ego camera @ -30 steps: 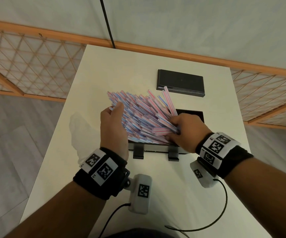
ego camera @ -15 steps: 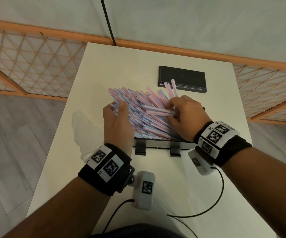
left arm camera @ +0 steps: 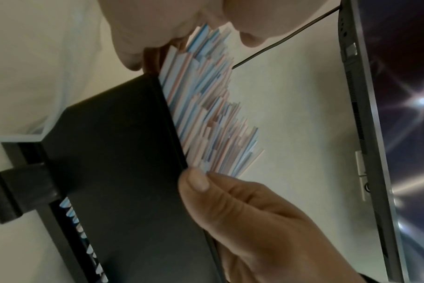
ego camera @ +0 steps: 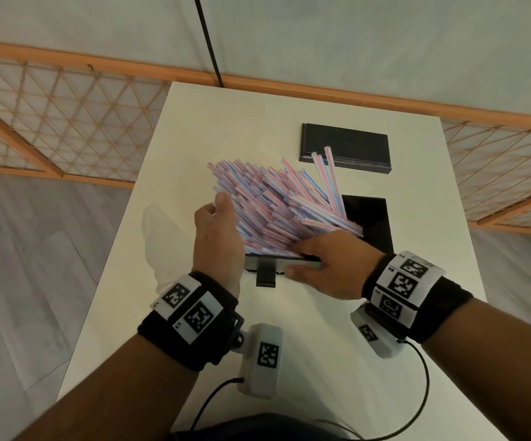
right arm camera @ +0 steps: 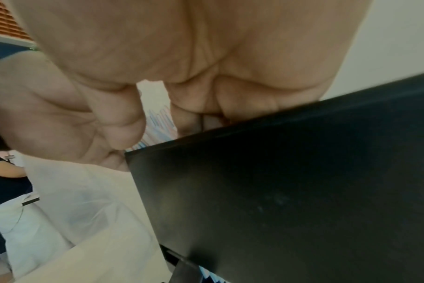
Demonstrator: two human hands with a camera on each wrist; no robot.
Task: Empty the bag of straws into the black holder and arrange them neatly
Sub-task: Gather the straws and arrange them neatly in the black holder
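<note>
Counter (ego camera: 226, 128): holder (ego camera: 372, 224) stood mid-counter. Straws (ego camera: 276, 211) sat in holder, long axis leaning toward 11 o'clock, two strays toward 1. Left hand (ego camera: 216, 240), fingers straight, touched fan's 9 o'clock flank, nearer. Right hand (ego camera: 331, 265): fingers gripped holder's 6 o'clock rim.

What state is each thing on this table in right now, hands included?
straws: heaped in the holder, leaning left, ends uneven.
black holder: open, lid off, right part bare.
lid: lying flat, beyond the holder.
bag: empty, lying left of the holder.
left hand: open, flat against the straws.
right hand: gripping the holder's front rim.
</note>
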